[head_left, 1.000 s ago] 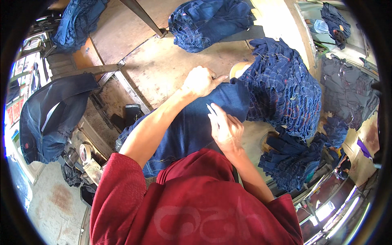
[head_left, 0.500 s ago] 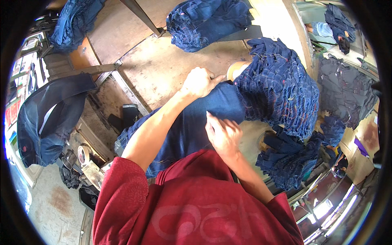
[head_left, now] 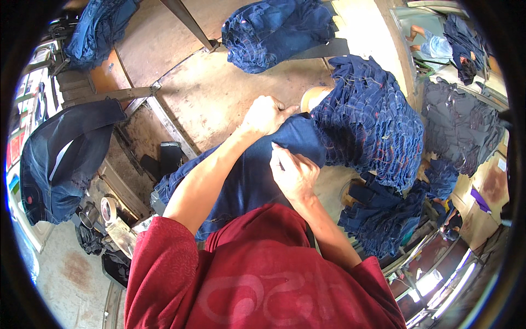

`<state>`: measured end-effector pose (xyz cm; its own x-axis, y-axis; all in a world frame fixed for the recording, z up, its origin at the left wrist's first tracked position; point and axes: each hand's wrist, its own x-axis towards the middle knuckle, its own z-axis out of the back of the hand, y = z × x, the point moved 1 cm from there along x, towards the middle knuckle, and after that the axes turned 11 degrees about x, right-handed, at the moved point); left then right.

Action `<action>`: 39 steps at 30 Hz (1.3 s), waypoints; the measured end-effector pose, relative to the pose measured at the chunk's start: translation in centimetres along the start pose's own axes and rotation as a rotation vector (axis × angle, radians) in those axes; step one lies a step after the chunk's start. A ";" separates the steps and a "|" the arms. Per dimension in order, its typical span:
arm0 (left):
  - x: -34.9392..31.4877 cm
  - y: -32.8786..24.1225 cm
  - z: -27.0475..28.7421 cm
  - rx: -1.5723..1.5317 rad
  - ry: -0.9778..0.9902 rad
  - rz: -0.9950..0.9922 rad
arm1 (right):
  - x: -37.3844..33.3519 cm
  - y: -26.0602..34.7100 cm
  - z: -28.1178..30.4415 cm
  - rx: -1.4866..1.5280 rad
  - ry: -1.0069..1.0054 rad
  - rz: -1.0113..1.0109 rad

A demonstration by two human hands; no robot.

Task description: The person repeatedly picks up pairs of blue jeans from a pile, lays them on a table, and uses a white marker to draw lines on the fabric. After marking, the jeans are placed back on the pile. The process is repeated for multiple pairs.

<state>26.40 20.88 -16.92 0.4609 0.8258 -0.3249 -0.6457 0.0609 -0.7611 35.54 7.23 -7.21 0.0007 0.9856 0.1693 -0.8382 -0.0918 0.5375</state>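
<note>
A pair of blue jeans (head_left: pixel 241 175) lies stretched in front of me, its far right end bunched near a round pale support. At its far edge, my left hand (head_left: pixel 266 116) is closed on the denim, with the thumb pointing right. My right hand (head_left: pixel 296 174) is above the nearer part of the jeans, thumb and fingers pinched together at the cloth. What sits between those fingertips is too small to make out. Touching the jeans on the right is a big stack of dark blue jeans (head_left: pixel 367 120) with loose threads.
Further denim bundles lie at the far middle (head_left: pixel 279 33), the far left (head_left: pixel 101 33) and the lower right (head_left: pixel 383 214). Dark jeans (head_left: pixel 66 159) hang at the left, above a tape roll (head_left: pixel 108 209). Black garments (head_left: pixel 463 126) are piled right. Another person (head_left: pixel 433 44) is at the far right.
My right hand has moved slightly left and up, its fingers now drawn together at the denim. My left hand stays at the far edge, with the cloth there shifted a little.
</note>
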 end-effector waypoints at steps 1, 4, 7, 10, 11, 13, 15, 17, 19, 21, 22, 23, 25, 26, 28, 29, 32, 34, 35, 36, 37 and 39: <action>0.0 0.1 -0.1 -0.002 -0.003 -0.006 | 0.1 0.0 -0.2 -0.017 0.015 -0.007; 0.0 0.2 -0.1 0.005 -0.024 -0.032 | -0.5 0.1 0.1 -0.064 0.069 -0.024; 0.0 0.2 -0.1 -0.011 0.006 0.000 | -1.7 0.8 1.6 -0.019 0.098 -0.026; 0.1 0.2 -0.2 -0.012 0.054 0.092 | -2.9 1.4 3.5 0.039 0.152 -0.102; 0.2 0.1 -0.2 0.003 0.040 0.092 | -2.8 1.3 3.6 0.083 0.135 -0.130; 0.2 -0.1 -0.1 0.009 0.021 0.081 | -2.3 1.0 3.1 0.166 0.031 -0.100; 0.3 -0.2 0.0 -0.018 0.030 0.088 | -1.0 0.1 1.6 0.153 0.009 -0.025; 0.4 -0.4 0.2 -0.002 0.085 0.123 | -0.4 -0.2 0.8 0.090 0.024 -0.006; 0.4 -0.5 0.4 0.069 0.138 0.175 | 0.1 -0.4 0.3 0.052 0.018 0.001; 0.5 -0.6 0.6 0.059 0.152 0.182 | 0.2 -0.2 0.4 0.008 0.095 -0.046; 0.5 -0.7 0.6 0.068 0.148 0.179 | 0.2 0.0 0.6 -0.011 0.143 -0.081; 0.6 -0.7 0.7 0.067 0.143 0.164 | 0.1 0.2 0.9 -0.002 0.110 -0.058; 0.6 -0.8 0.7 0.105 0.149 0.141 | -0.3 0.8 1.8 0.005 0.135 -0.089; 0.6 -0.8 0.7 0.081 0.136 0.144 | -0.7 1.1 2.4 0.014 0.117 -0.062; 0.5 -0.7 0.7 0.077 0.147 0.182 | -1.1 1.3 3.1 0.076 0.082 -0.103; 0.5 -0.7 0.7 0.057 0.140 0.188 | -1.0 1.2 3.1 0.148 0.061 -0.108; 0.4 -0.7 0.5 0.037 0.149 0.196 | -0.3 0.3 1.9 0.134 0.080 -0.104; 0.5 -0.7 0.5 0.063 0.147 0.199 | 0.2 0.0 1.0 0.093 0.049 -0.058; 0.5 -0.7 0.5 0.061 0.137 0.192 | 0.4 -0.1 0.6 0.059 0.054 -0.053; 0.6 -0.7 0.5 0.060 0.128 0.187 | 0.5 -0.1 0.6 0.034 0.042 -0.036; 0.6 -0.7 0.5 0.066 0.131 0.193 | 0.5 -0.1 0.6 0.003 0.084 -0.058; 0.6 -0.7 0.5 0.065 0.122 0.163 | 0.1 0.2 1.2 -0.042 0.169 -0.106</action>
<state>26.83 21.62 -16.35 0.4150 0.7539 -0.5094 -0.7539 -0.0285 -0.6564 36.05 7.18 -6.12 0.0011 0.9996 -0.0293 -0.8603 0.0159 0.5096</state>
